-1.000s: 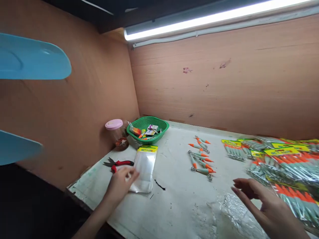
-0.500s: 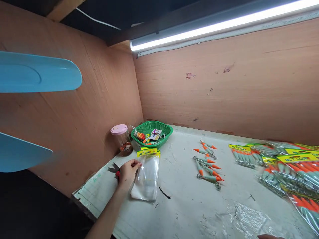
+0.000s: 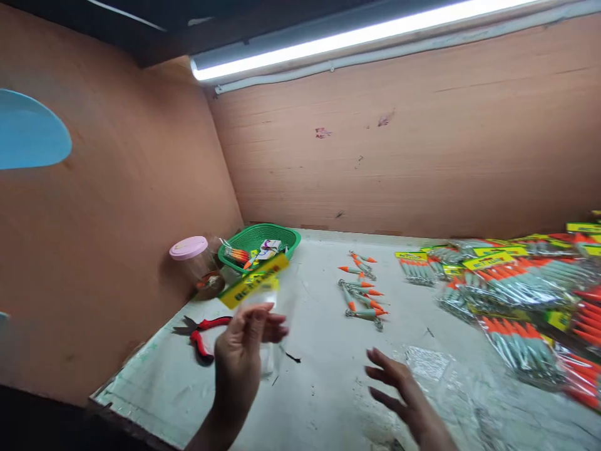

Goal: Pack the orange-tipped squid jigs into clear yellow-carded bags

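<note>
Lifted since half a second ago: the clear plastic packet with yellow header card [image 3: 263, 291], which then lay flat on the bench beside the pliers, now hangs above it in the left hand [image 3: 241, 357]. The right hand [image 3: 399, 388], then barely in view at the lower edge, now sits well inside the picture.

Left hand: raised, back toward the camera, fingers pinching the packet at its lower end. Packet's long axis runs up and away from the hand, yellow header card uppermost and tilted toward the far right.

Right hand: open, fingers spread and slightly curled, holding nothing, hovering low over the white worktop [image 3: 323, 382]. It lies to the right of the packet and apart from it; the left hand alone touches the packet.

Nearby items:
- Red-handled pliers [image 3: 200, 332], flat on the worktop just left of the left hand.
- Loose green lures with orange tips [image 3: 361, 297], grouped beyond and between the hands.
- Crumpled clear film [image 3: 427, 363], just beyond the right hand.
- Filled lure packets with yellow headers [image 3: 511, 294], heaped at far right.
- Green mesh basket [image 3: 282, 233] and pink-lidded clear jar [image 3: 190, 257], in the far left corner.
</note>
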Motion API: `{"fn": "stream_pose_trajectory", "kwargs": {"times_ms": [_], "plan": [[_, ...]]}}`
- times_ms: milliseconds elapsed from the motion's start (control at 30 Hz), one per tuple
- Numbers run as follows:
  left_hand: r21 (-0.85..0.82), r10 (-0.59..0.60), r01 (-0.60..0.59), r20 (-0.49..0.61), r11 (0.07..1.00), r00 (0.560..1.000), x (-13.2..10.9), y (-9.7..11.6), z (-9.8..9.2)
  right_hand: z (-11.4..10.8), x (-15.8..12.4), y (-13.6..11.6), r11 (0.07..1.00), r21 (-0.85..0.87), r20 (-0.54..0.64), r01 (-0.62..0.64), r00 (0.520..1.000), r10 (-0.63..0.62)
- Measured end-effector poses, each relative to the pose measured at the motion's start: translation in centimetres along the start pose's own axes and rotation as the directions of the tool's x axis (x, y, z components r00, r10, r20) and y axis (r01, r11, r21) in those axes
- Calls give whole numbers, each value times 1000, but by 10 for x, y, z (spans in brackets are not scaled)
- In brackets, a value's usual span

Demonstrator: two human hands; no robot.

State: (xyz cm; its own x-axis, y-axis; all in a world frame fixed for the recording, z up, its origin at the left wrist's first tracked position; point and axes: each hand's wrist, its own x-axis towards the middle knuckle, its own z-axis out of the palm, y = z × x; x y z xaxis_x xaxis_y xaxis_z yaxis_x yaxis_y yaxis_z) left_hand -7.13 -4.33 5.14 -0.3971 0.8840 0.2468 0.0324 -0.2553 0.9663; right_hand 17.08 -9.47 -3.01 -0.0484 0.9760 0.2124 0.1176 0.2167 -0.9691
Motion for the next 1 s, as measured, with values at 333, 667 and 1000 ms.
{"fn": "stream_pose_trajectory", "kwargs": {"times_ms": [333,667,1000], "plan": [[-199,-294,423,466,884,835,-3,-13,65,19,33,-18,839,440,141,-320,947,288],[-360,-600,674,308,645,738,26,-51,74,-33,134,9,738,-672,-141,-61,989,-47],[-400,-587,675,336,619,737,30,-66,70,-53,162,13,510,-859,1,-35,998,70]]}}
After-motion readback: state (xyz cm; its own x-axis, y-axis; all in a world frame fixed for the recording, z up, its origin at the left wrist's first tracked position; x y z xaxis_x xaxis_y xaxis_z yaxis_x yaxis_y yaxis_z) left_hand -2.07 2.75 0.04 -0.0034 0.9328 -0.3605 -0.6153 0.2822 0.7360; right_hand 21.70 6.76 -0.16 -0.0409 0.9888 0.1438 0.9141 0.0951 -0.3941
